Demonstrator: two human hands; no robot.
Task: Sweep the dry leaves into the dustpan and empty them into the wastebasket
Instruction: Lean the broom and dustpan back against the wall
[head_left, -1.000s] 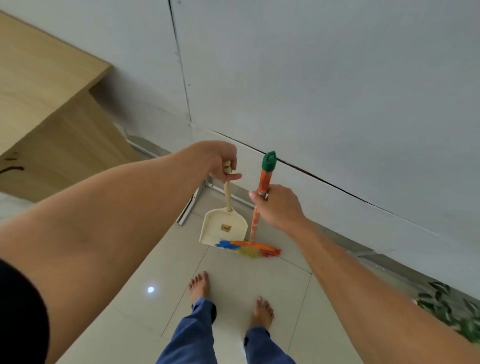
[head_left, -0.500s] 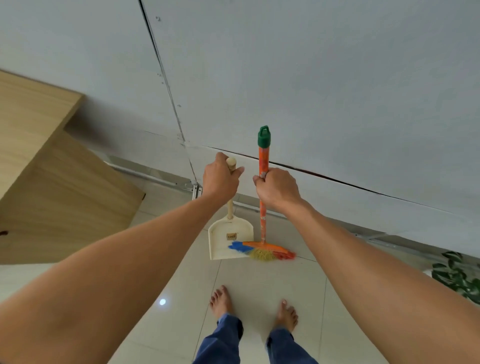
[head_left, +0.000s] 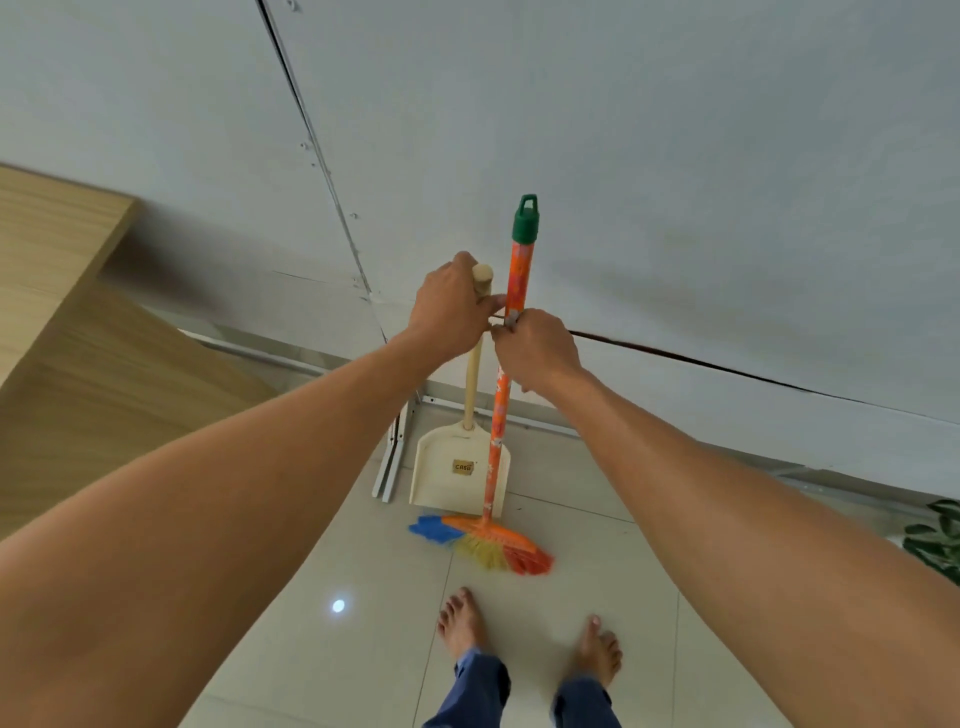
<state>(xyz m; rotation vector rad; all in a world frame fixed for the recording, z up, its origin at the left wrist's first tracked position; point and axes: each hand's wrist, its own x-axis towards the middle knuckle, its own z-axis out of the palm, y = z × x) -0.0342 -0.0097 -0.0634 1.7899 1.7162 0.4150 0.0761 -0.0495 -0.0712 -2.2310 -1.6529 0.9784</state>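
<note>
The left hand grips the cream dustpan by its long handle near the top; the right hand, touching it, clenches the orange broom. Below both hands, pan and multicoloured bristles rest on the tiled floor against the wall.

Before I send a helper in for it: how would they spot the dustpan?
Look to the grey wall, where it meets the tiled floor right of the wooden desk. The cream dustpan stands there, its pale handle in the left hand. The broom beside it is orange with multicoloured bristles.
</note>
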